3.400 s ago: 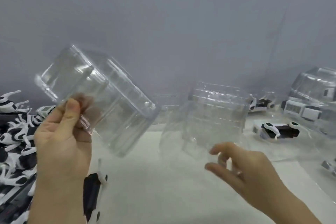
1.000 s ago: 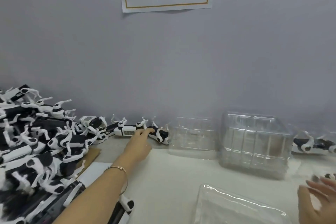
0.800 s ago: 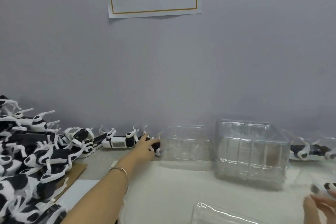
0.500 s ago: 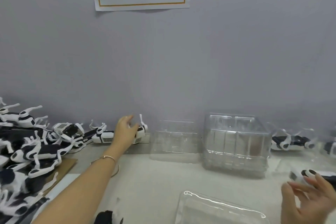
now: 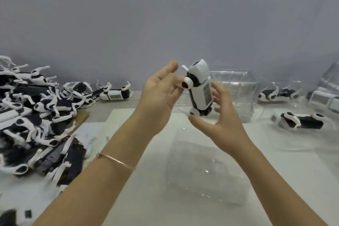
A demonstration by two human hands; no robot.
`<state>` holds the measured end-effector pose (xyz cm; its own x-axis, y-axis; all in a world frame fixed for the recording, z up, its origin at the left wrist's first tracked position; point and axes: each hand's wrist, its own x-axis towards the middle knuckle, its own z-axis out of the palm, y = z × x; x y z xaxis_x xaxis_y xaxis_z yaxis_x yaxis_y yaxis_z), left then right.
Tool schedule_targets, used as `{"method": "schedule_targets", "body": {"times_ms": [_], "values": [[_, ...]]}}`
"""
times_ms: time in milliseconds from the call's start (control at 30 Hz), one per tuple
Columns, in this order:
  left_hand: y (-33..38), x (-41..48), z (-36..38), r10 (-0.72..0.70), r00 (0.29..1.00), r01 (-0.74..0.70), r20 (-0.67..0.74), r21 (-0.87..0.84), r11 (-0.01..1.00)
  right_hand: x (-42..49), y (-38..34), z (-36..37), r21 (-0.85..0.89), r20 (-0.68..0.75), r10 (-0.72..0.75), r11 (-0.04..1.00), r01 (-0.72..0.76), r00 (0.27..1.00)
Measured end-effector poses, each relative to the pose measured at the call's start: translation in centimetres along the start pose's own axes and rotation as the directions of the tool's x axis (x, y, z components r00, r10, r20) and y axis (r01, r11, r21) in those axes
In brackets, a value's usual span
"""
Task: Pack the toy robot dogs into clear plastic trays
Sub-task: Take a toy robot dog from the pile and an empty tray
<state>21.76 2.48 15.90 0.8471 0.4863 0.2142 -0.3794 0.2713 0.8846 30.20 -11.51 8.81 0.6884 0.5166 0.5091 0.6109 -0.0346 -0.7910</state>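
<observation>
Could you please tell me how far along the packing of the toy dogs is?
Done: a few dogs at the right seem to lie in clear trays already. In hand: the right hand holds one toy dog upright, the left hand touching it, above an empty tray. Left: the big pile at the left.

The raised dog (image 5: 200, 90) is white with black patches. Its round white joint has a dark centre, and its flank bears a grey lined panel. The pile (image 5: 33, 115) is a black-and-white jumble. The far dog (image 5: 115, 95) carries a white label with dark print. The right dog (image 5: 300, 121) is mostly black with white legs. The tray (image 5: 205, 174) is clear. The wall (image 5: 165, 14) is plain lilac-grey, the table (image 5: 146, 198) off-white, the cardboard (image 5: 82, 117) brown, the bracelet (image 5: 117, 160) gold.
</observation>
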Motion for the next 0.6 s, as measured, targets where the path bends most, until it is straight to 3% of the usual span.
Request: {"method": "schedule_targets", "body": {"times_ms": [100,167,233,267,333,433,500,600], "values": [[-2.1,-2.4,0.6,-0.012,0.977,0.031,0.214,-0.087,0.996,-0.6,0.2,0.6,0.097,-0.146,0.084,0.993,-0.070,0.986],[-3.6,-3.5,-1.0,0.124,0.958,-0.152,0.259,0.091,0.984,-1.0,0.8,-0.1,0.112,-0.251,0.113,0.990,-0.087,0.961],[-5.3,-4.0,-3.4,0.243,0.938,-0.322,0.247,0.366,0.873,-1.0,1.2,-1.5,0.236,-0.332,0.175,0.967,-0.098,0.927],[-6.3,-4.1,-4.7,0.202,0.940,-0.317,0.274,0.485,0.815,-0.9,1.4,-2.3,0.323,-0.354,0.214,0.941,-0.095,0.911],[-8.4,-4.5,-7.1,-0.030,0.940,-0.212,0.339,0.652,0.728,-0.7,1.7,-4.0,0.434,-0.350,0.272,0.895,-0.102,0.896],[-10.5,-5.2,-9.0,-0.251,0.906,-0.085,0.341,0.728,0.680,-0.5,2.0,-5.9,0.482,-0.204,0.300,0.860,-0.171,0.932],[-11.6,-5.6,-9.4,-0.236,0.928,-0.046,0.287,0.719,0.694,-0.7,2.1,-6.6,0.475,-0.051,0.315,0.842,-0.255,0.948],[-12.5,-6.4,-9.3,-0.141,0.975,-0.032,0.171,0.737,0.675,-1.3,2.0,-6.6,0.240,0.202,0.282,0.914,-0.326,0.938]]}}
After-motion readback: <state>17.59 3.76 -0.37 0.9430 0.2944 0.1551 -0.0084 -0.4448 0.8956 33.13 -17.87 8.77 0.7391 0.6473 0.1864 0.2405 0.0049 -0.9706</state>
